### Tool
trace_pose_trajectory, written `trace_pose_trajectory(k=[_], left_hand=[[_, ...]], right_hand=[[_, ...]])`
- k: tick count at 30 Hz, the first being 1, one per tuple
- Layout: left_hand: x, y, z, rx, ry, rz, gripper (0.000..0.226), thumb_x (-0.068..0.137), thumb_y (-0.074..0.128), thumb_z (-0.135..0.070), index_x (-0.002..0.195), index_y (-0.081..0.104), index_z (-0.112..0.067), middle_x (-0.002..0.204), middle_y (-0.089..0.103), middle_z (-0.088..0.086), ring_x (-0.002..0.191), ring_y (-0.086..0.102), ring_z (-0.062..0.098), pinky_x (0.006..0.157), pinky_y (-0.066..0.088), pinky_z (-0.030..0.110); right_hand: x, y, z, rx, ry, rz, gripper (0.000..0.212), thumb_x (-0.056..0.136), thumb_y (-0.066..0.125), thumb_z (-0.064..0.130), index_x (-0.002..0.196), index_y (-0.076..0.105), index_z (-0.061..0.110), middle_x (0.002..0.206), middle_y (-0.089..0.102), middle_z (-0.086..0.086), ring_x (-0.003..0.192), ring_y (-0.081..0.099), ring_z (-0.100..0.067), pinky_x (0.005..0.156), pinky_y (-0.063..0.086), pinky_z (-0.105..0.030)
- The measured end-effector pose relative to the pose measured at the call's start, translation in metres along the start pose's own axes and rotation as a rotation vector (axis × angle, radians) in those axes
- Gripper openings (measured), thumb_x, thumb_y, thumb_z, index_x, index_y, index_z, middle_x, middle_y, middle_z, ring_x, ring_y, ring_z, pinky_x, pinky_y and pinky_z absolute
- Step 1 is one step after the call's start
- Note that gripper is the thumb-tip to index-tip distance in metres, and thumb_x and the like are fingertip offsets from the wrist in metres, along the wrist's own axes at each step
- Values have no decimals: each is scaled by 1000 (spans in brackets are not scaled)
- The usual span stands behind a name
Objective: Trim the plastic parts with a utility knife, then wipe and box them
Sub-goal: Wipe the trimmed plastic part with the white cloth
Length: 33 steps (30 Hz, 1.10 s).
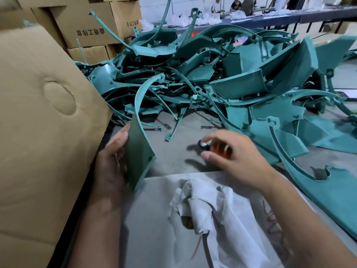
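The left hand [112, 161] gripped a teal plastic part [138, 151] upright. The right hand [231, 153], blurred, curled round an orange-handled utility knife [216, 147].

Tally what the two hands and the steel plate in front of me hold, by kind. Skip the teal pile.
Teal part, in left hand: 1
Knife, orange and black, in right hand: 1
White cloth on plate: 1
Total: 3
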<state>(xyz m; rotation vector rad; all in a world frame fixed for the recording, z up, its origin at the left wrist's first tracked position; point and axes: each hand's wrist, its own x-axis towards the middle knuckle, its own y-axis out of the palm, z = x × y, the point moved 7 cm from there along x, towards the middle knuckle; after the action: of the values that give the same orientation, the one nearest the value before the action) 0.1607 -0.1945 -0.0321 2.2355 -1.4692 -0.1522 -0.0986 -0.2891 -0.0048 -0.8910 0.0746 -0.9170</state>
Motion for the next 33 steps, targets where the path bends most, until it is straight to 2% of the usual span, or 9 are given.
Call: trace_pose_trajectory(k=[4, 6, 9, 13, 17, 21, 25, 30, 33], left_hand=[[2, 10, -5, 65, 3, 32, 50, 95, 56, -21, 144, 56, -13, 134, 63, 18, 117, 59, 38, 105, 45, 63], [6, 10, -6, 57, 5, -4, 57, 91, 58, -19, 146, 51, -4, 136, 59, 27, 117, 56, 42, 110, 34, 72], [7, 5, -7, 42, 25, -99, 58, 88, 62, -19, 142, 54, 0, 138, 60, 29, 113, 64, 37, 107, 44, 60], [8, 2, -7, 4, 43, -113, 55, 89, 61, -20, 140, 55, 0, 129, 65, 24, 104, 69, 30, 89, 59, 41], [11, 5, -6, -47, 58, -23, 56, 93, 56, -19, 145, 49, 0, 131, 63, 22, 109, 66, 30, 92, 58, 40], [10, 29, 0, -33, 33, 141, 51, 89, 64, -16, 138, 56, -4, 118, 70, 14, 101, 70, 25, 85, 59, 36], [7, 54, 18, 185, -10, 196, 40, 81, 77, -15, 120, 70, -15, 113, 74, 13, 94, 71, 27, 81, 60, 34], [9, 56, 27, 271, 2, 74, 41, 81, 76, -7, 121, 69, -3, 107, 77, 18, 88, 75, 26, 74, 60, 30], [13, 46, 21, 283, 55, -5, 37, 83, 77, -1, 120, 69, -2, 108, 76, 20, 89, 73, 29, 79, 61, 35]], right_hand=[[-24, 40, 25, 306, -75, 747, 69, 71, 89, 50, 134, 60, 54, 130, 67, 8, 112, 66, -19, 99, 55, -50], [-34, 53, 26, 233, -79, 896, 92, 65, 96, 40, 143, 51, 54, 142, 58, 11, 130, 57, -11, 111, 47, -46], [-31, 62, 28, 24, -222, 769, 77, 67, 97, 35, 133, 60, 42, 130, 55, 22, 133, 48, -4, 112, 42, -34], [-20, 63, 23, 308, -39, 574, 18, 78, 76, 7, 89, 72, 21, 86, 65, 11, 84, 65, -1, 83, 53, -34], [0, 26, 6, 332, 23, 59, 45, 82, 59, -6, 93, 66, 37, 92, 68, 17, 89, 65, -7, 77, 50, -33], [2, 8, -11, 197, 98, -166, 34, 87, 64, 2, 108, 61, 29, 88, 69, 16, 81, 63, -4, 65, 45, -13], [2, 5, 6, -13, -41, -297, 20, 81, 66, 1, 98, 65, 12, 86, 68, 0, 77, 56, -23, 67, 42, -34], [1, 13, 4, 663, 47, -108, 59, 73, 52, 3, 125, 68, 28, 113, 71, -2, 101, 68, -22, 81, 52, -29], [3, 27, 12, 1329, 109, 51, 51, 88, 55, 7, 138, 63, 4, 138, 62, -27, 130, 59, -44, 113, 45, -54]])
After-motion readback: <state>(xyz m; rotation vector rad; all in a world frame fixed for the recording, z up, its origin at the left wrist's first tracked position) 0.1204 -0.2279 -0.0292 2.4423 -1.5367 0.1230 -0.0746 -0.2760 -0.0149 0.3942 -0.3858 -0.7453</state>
